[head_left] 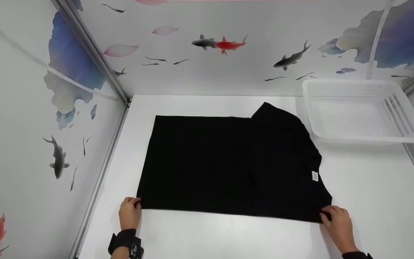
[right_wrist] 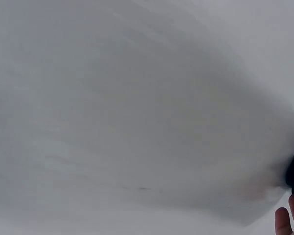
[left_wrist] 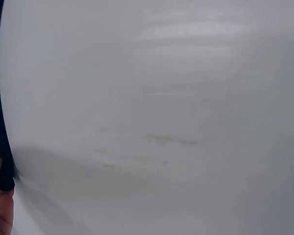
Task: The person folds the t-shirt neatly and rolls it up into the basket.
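A black T-shirt (head_left: pixel 214 165) lies spread on the white table, folded lengthwise, its hem to the left and a sleeve sticking out at the far right. A small white label (head_left: pixel 314 176) shows by its neckline. At the near left corner my left hand (head_left: pixel 130 213) pinches the fabric; the left wrist view shows the cloth's edge (left_wrist: pixel 1 166) between thumb and finger. My right hand (head_left: pixel 338 225) pinches the near right corner, at the shoulder end. Only its fingertips (right_wrist: pixel 282 221) and a bit of dark cloth appear in the right wrist view.
A white plastic basket (head_left: pixel 365 111) with slotted sides stands at the back right of the table (head_left: pixel 228 237). Panels printed with fish and leaves rise at the left (head_left: pixel 16 118) and the back (head_left: pixel 228 72). A metal rail runs along the left table edge.
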### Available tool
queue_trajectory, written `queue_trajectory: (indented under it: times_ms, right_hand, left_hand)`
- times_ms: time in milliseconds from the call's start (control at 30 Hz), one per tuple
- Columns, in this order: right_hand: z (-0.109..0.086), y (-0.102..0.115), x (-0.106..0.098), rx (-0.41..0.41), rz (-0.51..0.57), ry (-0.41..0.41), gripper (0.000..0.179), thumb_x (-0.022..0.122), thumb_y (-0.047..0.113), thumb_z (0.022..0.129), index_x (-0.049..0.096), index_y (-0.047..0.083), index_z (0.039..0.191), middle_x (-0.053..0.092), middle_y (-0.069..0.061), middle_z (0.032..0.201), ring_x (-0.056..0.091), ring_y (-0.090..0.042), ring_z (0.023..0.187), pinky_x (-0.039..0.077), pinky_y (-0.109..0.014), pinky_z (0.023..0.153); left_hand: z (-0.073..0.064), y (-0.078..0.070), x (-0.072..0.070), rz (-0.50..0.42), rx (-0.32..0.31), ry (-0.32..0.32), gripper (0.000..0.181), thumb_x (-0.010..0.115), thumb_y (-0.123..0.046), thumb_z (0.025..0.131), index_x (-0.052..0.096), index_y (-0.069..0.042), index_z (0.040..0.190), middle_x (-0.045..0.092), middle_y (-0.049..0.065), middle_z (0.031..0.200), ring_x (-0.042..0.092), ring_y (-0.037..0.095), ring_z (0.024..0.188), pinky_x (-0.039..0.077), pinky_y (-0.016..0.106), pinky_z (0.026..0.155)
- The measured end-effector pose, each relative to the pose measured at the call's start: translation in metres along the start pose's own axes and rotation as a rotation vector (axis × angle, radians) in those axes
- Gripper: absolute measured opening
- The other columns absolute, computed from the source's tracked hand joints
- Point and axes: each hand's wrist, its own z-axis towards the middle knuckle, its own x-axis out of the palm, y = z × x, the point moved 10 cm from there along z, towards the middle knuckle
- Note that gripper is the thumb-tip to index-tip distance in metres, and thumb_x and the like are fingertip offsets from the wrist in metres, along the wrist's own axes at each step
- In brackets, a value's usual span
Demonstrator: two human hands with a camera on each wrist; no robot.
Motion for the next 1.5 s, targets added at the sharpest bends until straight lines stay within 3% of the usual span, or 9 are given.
queue_trajectory:
  times_ms: [200,400,567,700,933,1267,1500]
  right_hand:
    - [0.036,-0.006,0.006,0.039,0.038,-0.019,0.014,0.076,-0.011,0.069,0.067,-0.011,0.079,0.064,-0.026,0.08,0.056,-0.047,0.074,0.045,-0.059,0.064]
    - [0.099,0.002,0.026,0.08,0.074,-0.001,0.013,0.07,-0.009,0.079,0.066,-0.015,0.09,0.062,-0.031,0.088,0.056,-0.048,0.077,0.044,-0.058,0.068]
    - [0.15,0.004,0.049,0.134,0.091,0.067,0.017,0.064,-0.007,0.086,0.064,-0.017,0.099,0.06,-0.035,0.097,0.055,-0.052,0.087,0.045,-0.06,0.078]
    - [0.181,0.002,0.069,0.191,0.089,0.15,0.024,0.06,-0.004,0.091,0.061,-0.02,0.109,0.058,-0.039,0.105,0.054,-0.055,0.097,0.043,-0.06,0.086]
    - [0.21,0.001,0.104,0.229,0.055,0.288,0.035,0.052,0.001,0.095,0.052,-0.023,0.121,0.052,-0.044,0.117,0.049,-0.057,0.108,0.041,-0.061,0.093]
    - [0.238,-0.01,0.117,0.202,0.018,0.289,0.035,0.049,-0.006,0.094,0.046,-0.028,0.12,0.046,-0.049,0.118,0.047,-0.061,0.109,0.04,-0.062,0.095]
    - [0.261,-0.014,0.127,0.204,-0.006,0.346,0.038,0.046,-0.005,0.095,0.041,-0.029,0.124,0.041,-0.051,0.123,0.043,-0.063,0.111,0.035,-0.065,0.098]
  left_hand:
    - [0.032,-0.005,0.006,0.003,0.015,0.002,0.009,0.072,0.008,0.079,0.071,0.009,0.088,0.062,0.024,0.09,0.059,0.041,0.082,0.049,0.051,0.071]
    - [0.088,-0.036,0.018,-0.026,0.081,-0.016,0.011,0.073,0.006,0.081,0.071,0.009,0.091,0.062,0.025,0.094,0.058,0.043,0.085,0.049,0.052,0.074]
    - [0.137,-0.063,0.038,-0.031,0.123,0.018,0.011,0.071,0.004,0.084,0.07,0.009,0.094,0.062,0.025,0.098,0.058,0.041,0.088,0.05,0.05,0.077]
    - [0.167,-0.08,0.054,-0.018,0.128,0.056,0.013,0.069,0.002,0.086,0.07,0.009,0.097,0.062,0.024,0.1,0.058,0.04,0.091,0.05,0.049,0.079]
    - [0.204,-0.091,0.072,0.01,0.107,0.128,0.019,0.068,-0.002,0.089,0.069,0.009,0.104,0.062,0.025,0.105,0.058,0.041,0.097,0.049,0.049,0.084]
    - [0.251,-0.086,0.088,0.061,0.08,0.181,0.025,0.064,-0.003,0.092,0.066,0.012,0.112,0.061,0.028,0.113,0.057,0.043,0.104,0.048,0.049,0.09]
    - [0.28,-0.093,0.094,0.084,0.103,0.252,0.031,0.061,-0.002,0.094,0.061,0.013,0.121,0.059,0.029,0.122,0.054,0.044,0.112,0.045,0.048,0.096]
